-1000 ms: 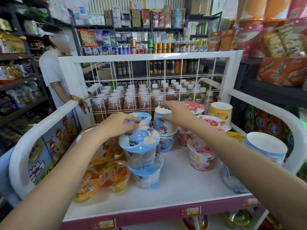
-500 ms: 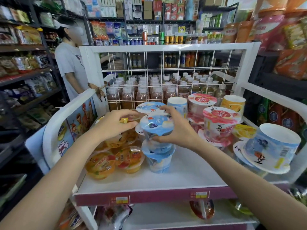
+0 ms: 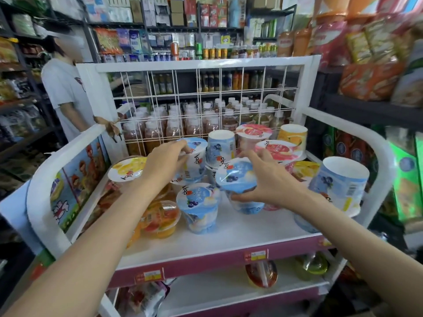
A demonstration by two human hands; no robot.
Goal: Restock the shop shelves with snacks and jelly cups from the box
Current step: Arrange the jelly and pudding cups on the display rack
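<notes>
- The right hand [image 3: 269, 179] grips a tilted blueberry jelly cup [image 3: 238, 181] — thumb beneath, fingers curled over its lid — above the white shelf [image 3: 229, 232], at centre.
- The left hand [image 3: 166, 163] wraps round another blueberry cup [image 3: 193, 156] at its 10 o'clock; half a second ago it rested on orange fruit jelly cups [image 3: 162, 218], now at 7 o'clock.
- A yellow-lidded cup [image 3: 127, 169] sits at 9 o'clock.

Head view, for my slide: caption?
Both hands grip blueberry jelly cups on a white shop shelf.
</notes>
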